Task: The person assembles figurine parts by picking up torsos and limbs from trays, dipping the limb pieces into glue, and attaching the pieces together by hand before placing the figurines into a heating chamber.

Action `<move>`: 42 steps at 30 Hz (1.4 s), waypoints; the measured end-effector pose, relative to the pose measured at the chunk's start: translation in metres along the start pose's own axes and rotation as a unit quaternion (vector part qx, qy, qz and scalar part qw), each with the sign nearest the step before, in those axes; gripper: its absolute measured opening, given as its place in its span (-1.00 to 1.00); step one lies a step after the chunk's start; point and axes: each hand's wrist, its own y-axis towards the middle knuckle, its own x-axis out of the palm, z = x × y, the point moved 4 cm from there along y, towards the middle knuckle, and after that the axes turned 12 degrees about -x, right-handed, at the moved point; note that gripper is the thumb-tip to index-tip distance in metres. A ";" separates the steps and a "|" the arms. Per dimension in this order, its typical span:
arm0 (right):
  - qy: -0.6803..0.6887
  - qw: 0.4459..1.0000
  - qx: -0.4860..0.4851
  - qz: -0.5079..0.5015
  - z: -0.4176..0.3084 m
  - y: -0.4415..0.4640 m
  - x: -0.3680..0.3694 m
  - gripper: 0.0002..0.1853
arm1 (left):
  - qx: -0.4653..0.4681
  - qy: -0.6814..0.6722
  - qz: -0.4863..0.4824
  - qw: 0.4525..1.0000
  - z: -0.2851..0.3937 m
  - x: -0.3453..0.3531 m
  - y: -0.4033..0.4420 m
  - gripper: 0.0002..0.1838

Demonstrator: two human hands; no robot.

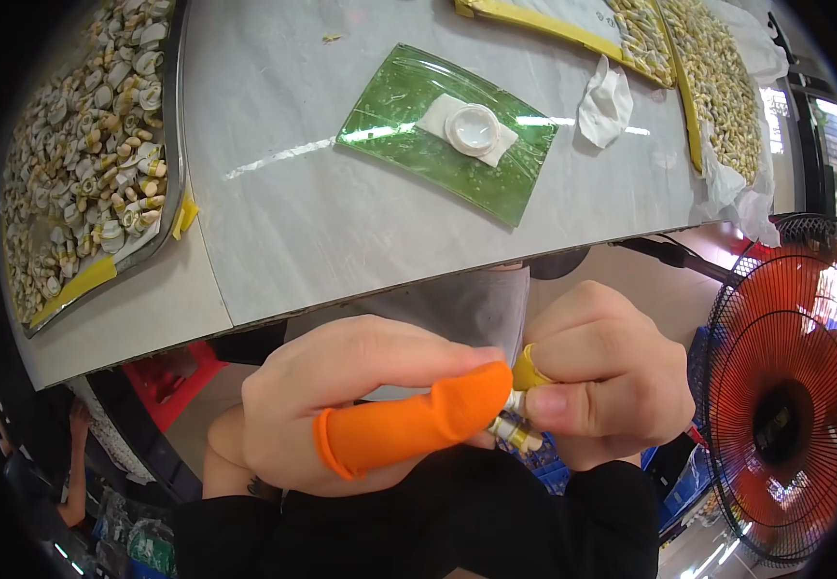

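Observation:
My left hand (pixel 317 386) is closed, with an orange rubber finger cot (pixel 409 425) over one digit. My right hand (pixel 616 381) is also closed and wears a yellow finger cot (pixel 529 369) on one finger. Between the fingertips of both hands, in front of my body and below the table edge, are small white-and-gold banded pieces (pixel 515 431). Fingers cover much of them, so their exact kind and number are hidden. On the table ahead, a small round white dish (pixel 473 129) stands on a white pad upon a green plastic-covered sheet (pixel 390 101).
A tray of small white-and-gold pieces (pixel 100 145) is at the left. Yellow-edged trays (pixel 573 37) of similar pieces lie at the upper right, near a crumpled white tissue (pixel 605 103). An orange-bladed fan (pixel 785 405) stands close on the right. Another person's arm (pixel 76 463) shows lower left.

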 end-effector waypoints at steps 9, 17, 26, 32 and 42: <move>0.014 0.998 0.050 0.021 0.002 -0.006 0.000 -0.82 | 0.035 -0.009 0.000 0.999 -0.012 0.002 0.005 -0.66; -0.065 0.998 -0.013 0.004 0.021 -0.011 -0.006 -0.65 | -0.054 -0.405 -0.055 0.911 -0.029 0.021 0.005 -0.68; -0.080 0.996 0.004 0.035 0.012 -0.018 -0.002 -0.70 | -0.036 -0.248 -0.018 0.968 -0.019 0.017 0.003 -0.77; -0.041 0.999 -0.014 0.029 0.014 -0.017 -0.001 -0.71 | -0.030 -0.149 -0.021 0.988 -0.024 0.012 -0.002 -0.79; -0.157 0.980 -0.123 0.013 0.001 -0.016 0.004 -0.82 | -0.060 -0.105 -0.001 0.993 -0.022 0.012 -0.003 -0.90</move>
